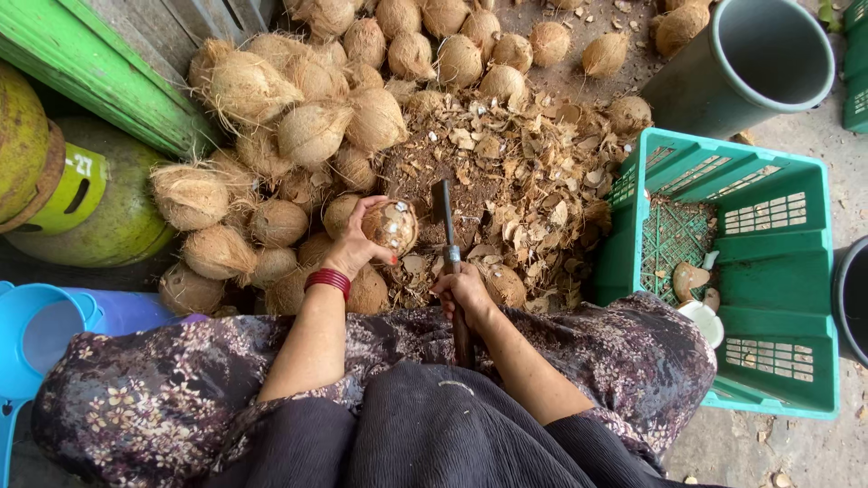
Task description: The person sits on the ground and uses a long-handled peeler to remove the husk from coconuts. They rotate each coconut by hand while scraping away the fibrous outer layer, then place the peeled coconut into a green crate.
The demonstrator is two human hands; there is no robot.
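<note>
A: Which way does the blade run?

B: The cleaver (pixel 445 237) stands with its long axis nearly straight up the picture, the dark blade pointing away from the person toward the heap of shell chips (pixel 515 172), the handle coming back toward the lap. The right hand (pixel 464 291) has its fingers clenched around that handle.

A: And the coconut?

B: The left hand (pixel 354 242) grasps a husked coconut (pixel 391 226), fingers curled over its top and left side. It sits just left of the blade, above the chip litter. It is round, brown and fibrous, with pale patches where the shell is chipped.

A: Around them?

B: A pile of hairy coconuts (pixel 298 136) to the left, a green crate (pixel 768 271) to the right
</note>
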